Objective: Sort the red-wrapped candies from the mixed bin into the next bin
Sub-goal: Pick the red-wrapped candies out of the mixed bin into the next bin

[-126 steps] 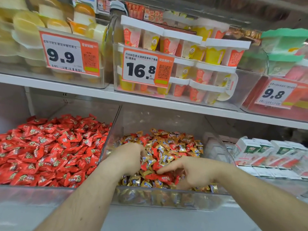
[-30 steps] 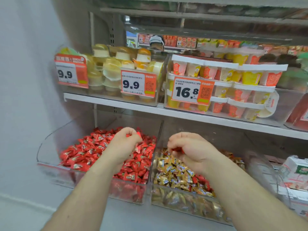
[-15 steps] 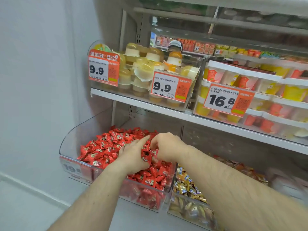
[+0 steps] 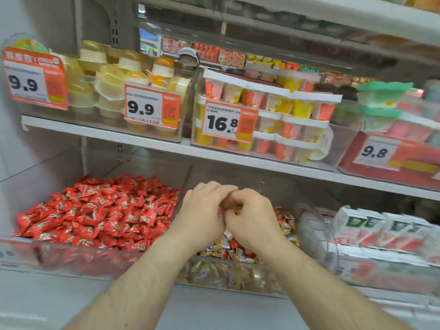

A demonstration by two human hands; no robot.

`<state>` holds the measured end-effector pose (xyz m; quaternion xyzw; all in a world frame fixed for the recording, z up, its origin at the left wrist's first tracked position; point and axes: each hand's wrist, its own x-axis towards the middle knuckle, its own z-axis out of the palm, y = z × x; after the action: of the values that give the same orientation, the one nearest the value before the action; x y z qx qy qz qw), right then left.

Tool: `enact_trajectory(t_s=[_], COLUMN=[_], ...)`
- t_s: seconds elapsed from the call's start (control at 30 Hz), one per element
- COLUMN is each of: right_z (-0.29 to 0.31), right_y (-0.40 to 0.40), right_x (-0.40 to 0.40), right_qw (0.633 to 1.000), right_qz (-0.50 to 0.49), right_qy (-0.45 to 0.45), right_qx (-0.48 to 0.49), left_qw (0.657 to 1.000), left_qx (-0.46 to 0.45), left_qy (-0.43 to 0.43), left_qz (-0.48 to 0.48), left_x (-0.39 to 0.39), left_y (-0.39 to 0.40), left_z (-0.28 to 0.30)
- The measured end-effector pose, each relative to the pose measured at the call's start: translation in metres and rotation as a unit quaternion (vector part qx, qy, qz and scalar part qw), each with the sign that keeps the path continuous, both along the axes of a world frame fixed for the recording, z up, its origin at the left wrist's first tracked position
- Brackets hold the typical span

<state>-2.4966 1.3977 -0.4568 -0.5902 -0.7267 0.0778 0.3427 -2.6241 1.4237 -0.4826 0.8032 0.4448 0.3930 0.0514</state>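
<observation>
both hands meet at centre frame above the mixed bin: the left hand and right hand have curled fingers pressed together, with a sliver of red wrapper between them; what each holds i cannot tell. red-wrapped candies look light, crinkly and slippery, best pinched by the twisted ends. the red bin sits lower left. the hands hide the mixed pile's middle, and motion blur smears the right edge.

2 bare forearms reach into view from the bottom edge, uncovered as far as the frame shows, with no sleeve in sight. The left hand and the right hand are both bare, with no glove, ring, watch or wristband showing on either.
</observation>
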Motion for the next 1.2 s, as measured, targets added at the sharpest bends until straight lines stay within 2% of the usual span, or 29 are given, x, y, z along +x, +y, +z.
enact_trajectory(t_s=[0.1,0.2,0.27,0.33,0.53,0.6,0.67,0.87,1.0,1.1,1.2], right_z=[-0.013,-0.032,-0.041,-0.044,-0.039,-0.042,-0.046,-0.047,-0.051,-0.049,-0.043], right_y=[-0.002,0.013,0.028,0.045,0.100,0.113,0.124,0.133,0.122,0.103,0.081], right_x=[0.053,0.102,0.121,0.127,0.112,0.104,0.097,0.078,0.074,0.073,0.079], right_qw=[0.991,0.967,0.955,0.950,0.931,0.912,0.891,0.870,0.867,0.857,0.873], right_qz=[-0.085,-0.159,-0.169,-0.161,-0.149,-0.115,-0.094,-0.021,0.021,0.061,0.046], right_qy=[0.062,0.118,0.109,0.052,-0.112,-0.168,-0.185,-0.147,-0.074,-0.061,-0.077], right_qx=[-0.077,-0.162,-0.218,-0.262,-0.313,-0.356,-0.403,-0.470,-0.493,-0.508,-0.479], left_qw=[0.990,0.968,0.952,0.942,0.939,0.938,0.934,0.934,0.929,0.925,0.925], left_qx=[-0.116,-0.184,-0.221,-0.242,-0.246,-0.247,-0.260,-0.265,-0.275,-0.297,-0.310], left_qy=[0.085,0.170,0.209,0.230,0.240,0.242,0.242,0.234,0.230,0.221,0.206], left_qz=[0.007,0.024,0.031,0.031,0.033,0.034,0.026,0.056,0.089,0.089,0.071], left_x=[0.029,0.042,0.046,0.049,0.053,0.055,0.058,0.048,0.035,0.028,0.026], left_y=[0.007,0.019,0.026,0.032,0.045,0.047,0.048,0.052,0.054,0.052,0.050], left_z=[-0.021,-0.037,-0.043,-0.050,-0.052,-0.050,-0.051,-0.050,-0.044,-0.040,-0.037])
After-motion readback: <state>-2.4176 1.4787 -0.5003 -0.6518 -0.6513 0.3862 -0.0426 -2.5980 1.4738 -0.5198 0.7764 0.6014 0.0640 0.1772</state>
